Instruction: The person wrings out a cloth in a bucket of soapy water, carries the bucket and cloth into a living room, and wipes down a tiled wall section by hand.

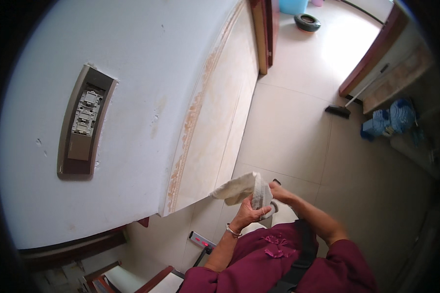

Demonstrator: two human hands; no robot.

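Observation:
A pale, striped cloth (pixel 242 186) hangs folded in front of my body, beside the corner of the tiled wall. My left hand (pixel 250 212) grips its lower part, the thumb lying across the fabric; a bangle circles that wrist. My right hand (pixel 279 193), slightly blurred, is curled at the cloth's right edge, its fingertips hidden by the fabric. A rounded grey-white edge (pixel 274 207) shows just below the right hand; I cannot tell whether it belongs to the cloth.
On the left wall (pixel 139 110) is a switch panel (pixel 84 124) with its inner modules exposed. A broom (pixel 338 111) leans by the doorway, near blue plastic bottles (pixel 392 117). A tyre-like ring (pixel 307 22) lies beyond. Wooden furniture (pixel 157 280) stands at lower left.

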